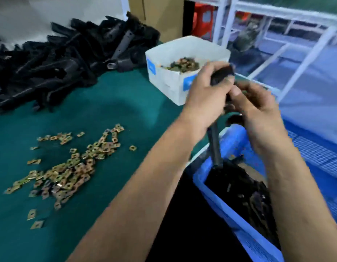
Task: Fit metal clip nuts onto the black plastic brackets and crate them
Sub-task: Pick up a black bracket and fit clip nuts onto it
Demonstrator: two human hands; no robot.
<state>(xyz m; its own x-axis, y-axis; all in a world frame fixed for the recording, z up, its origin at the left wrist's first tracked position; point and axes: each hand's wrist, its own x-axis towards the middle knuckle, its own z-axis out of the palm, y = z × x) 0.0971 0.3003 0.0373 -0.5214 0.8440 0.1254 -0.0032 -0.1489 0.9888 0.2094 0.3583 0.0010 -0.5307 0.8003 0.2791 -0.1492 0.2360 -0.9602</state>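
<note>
The long black plastic bracket (215, 142) is held upright at about 2 o'clock in the head view, above the near corner of the blue plastic crate (220, 195). Its lower end hangs just over the black parts (245, 188) piled inside the crate; its middle section is hidden behind the hands.

The left hand (205, 99) grips the bracket's upper portion, fingers curled round it. The right hand (258, 108) is closed against the bracket beside the left, thumb pressed toward it — motion blur hides whatever it pinches, and no clip nut can be made out there.

At 1 o'clock, just behind the hands, stands a white rectangular plastic tub (169, 80) holding brass-coloured clip nuts; its near right corner is hidden by the left hand. At 8 o'clock, loose square brass-coloured metal clip nuts (69, 169) are scattered on the green table mat (111, 106). At 10 to 11 o'clock lies a heap of unfitted black plastic brackets (56, 63) — cut off at the left edge.

The crate is cut off at the bottom edge. A white tube frame (303, 59) stands at 2 o'clock beyond the table, blurred.
</note>
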